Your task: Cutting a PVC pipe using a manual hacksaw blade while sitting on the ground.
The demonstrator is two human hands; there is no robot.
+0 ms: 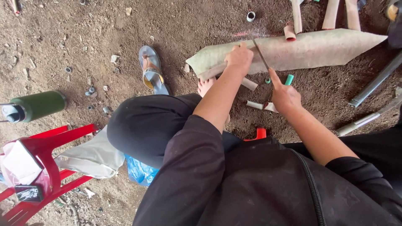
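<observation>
pipe (379, 78) cut off right, stool (46, 159) cropped

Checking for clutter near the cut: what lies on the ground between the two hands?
In the head view, a short pale pipe offcut lies on bare dirt between the left hand and right hand.

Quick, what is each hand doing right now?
Left hand: closed, pressing down on the big pipe.
Right hand: closed, holding the saw.
</observation>
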